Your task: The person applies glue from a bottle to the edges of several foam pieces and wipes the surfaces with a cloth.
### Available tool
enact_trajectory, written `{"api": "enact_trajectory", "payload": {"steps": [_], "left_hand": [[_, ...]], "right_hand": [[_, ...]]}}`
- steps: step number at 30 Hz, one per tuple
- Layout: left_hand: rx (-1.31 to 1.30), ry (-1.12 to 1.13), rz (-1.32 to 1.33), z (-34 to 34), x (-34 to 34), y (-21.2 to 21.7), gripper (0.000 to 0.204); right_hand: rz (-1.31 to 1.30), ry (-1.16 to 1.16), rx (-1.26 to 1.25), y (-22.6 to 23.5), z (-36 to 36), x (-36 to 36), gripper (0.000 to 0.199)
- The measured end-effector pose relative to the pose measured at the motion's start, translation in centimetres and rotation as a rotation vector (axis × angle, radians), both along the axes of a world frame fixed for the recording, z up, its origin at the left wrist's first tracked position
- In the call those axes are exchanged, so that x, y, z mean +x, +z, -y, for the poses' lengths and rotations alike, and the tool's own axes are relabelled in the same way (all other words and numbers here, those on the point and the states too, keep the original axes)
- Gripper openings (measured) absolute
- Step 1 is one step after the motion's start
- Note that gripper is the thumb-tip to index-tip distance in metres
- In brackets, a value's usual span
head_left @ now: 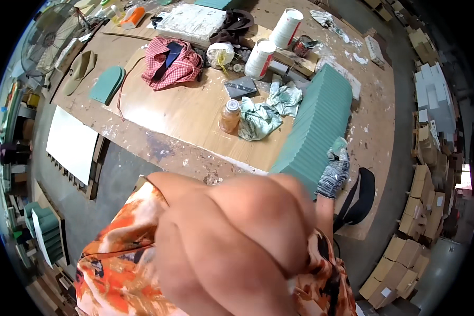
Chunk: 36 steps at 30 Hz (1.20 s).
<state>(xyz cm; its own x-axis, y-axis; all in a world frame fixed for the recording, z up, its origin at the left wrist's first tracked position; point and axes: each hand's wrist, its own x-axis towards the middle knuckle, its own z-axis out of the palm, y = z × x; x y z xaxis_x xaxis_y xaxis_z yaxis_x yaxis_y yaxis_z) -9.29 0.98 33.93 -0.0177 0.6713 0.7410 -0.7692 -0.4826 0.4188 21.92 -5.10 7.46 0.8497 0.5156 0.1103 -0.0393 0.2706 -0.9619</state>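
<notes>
Amber-filled jar (229, 117) capped beside crumpled green rag (258, 120); gloved right hand (334, 171), fingers curled on green ribbed panel (316, 124).

gloved right hand (334, 173) extended forward, grip closed; left hand out of sight

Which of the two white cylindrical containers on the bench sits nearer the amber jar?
The white container lower in the head view, by the grey block, is nearer the amber jar. The other stands farther back.
</notes>
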Motion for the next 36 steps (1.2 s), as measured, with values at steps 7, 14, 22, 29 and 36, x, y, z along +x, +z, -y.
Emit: {"api": "enact_trajectory", "payload": {"steps": [7,14,22,29,36], "left_hand": [[0.208,-0.274,0.192,0.5,3.0,-1.5,0.013],[-0.035,-0.148,0.215,4.2,1.5,0.6,0.012],[-0.047,-0.294,0.285,3.2,2.1,-0.1,0.006],[0.188,-0.324,0.109,0.9,0.1,-1.3,0.007],[0.07,0.175,0.251,1.5,0.8,-2.7,0.013]], "right_hand": [[-0.105,0.006,0.031,0.7,0.6,0.7,0.021],[-0.099,0.09,0.03,-0.1,-1.1,-0.1,0.024],[-0.142,0.041,0.056,-0.7,-0.2,0.4,0.024],[-0.088,0.046,0.051,-2.0,-0.1,2.0,0.025],[-0.119,0.05,0.039,-2.3,-0.1,1.9,0.024]]}}
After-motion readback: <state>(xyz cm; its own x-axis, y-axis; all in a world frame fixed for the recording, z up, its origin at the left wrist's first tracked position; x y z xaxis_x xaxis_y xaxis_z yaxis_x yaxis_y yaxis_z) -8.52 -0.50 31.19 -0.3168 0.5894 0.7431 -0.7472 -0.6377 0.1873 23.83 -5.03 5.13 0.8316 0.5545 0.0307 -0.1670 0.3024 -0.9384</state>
